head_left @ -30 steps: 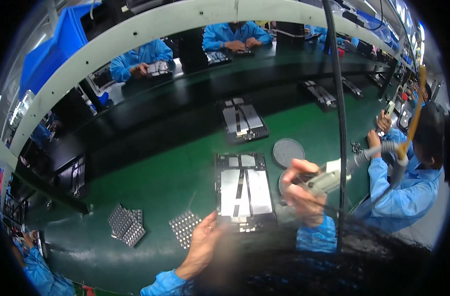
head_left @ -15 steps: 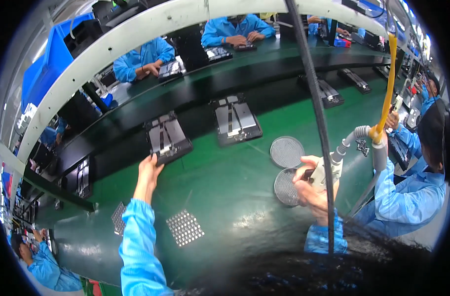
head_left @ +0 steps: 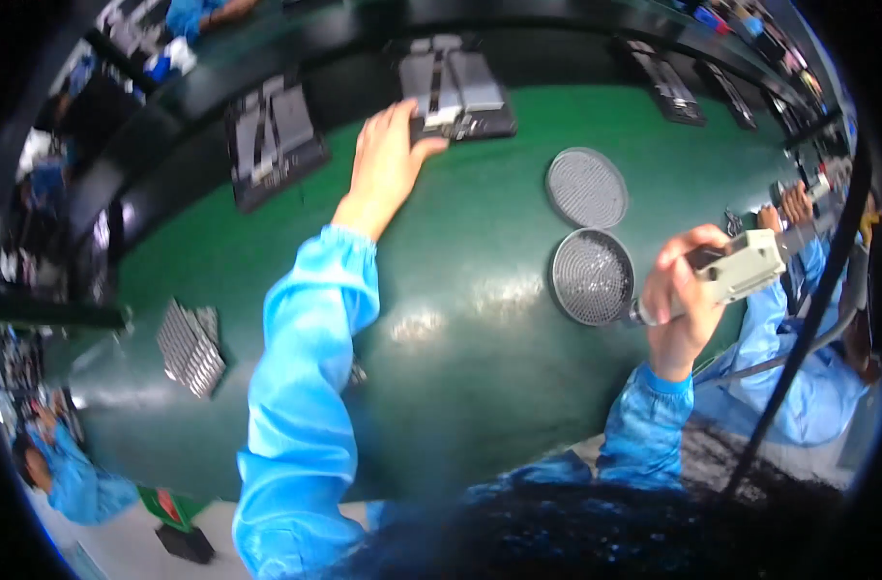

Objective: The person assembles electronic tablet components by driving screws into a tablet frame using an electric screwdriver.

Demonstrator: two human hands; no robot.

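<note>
Left hand (head_left: 381, 166): is clamping onto the near left corner of a flat device, fingers lying along its side and thumb pressing at the near edge.
Flat device (head_left: 475, 82): is lying just beyond the left hand and to its right, showing pale panels split by a dark strip in a dark frame.
Second device (head_left: 291, 126): is resting left of the left hand, apart from it, tilting at an angle.
Right hand (head_left: 681, 290): is wrapping around a pale tool (head_left: 746, 269), fingers closed on its grip.
Tool tip: is pointing leftward from the right hand toward the near dish; contact, cannot tell.
Near dish (head_left: 592, 278): is sitting just left of the right hand, holding small bits.
Far dish (head_left: 586, 187): is sitting beyond the near dish, up and left of the right hand.
Dotted sheets (head_left: 191, 348): are overlapping left of the left forearm, nearer the body than the left hand.
</note>
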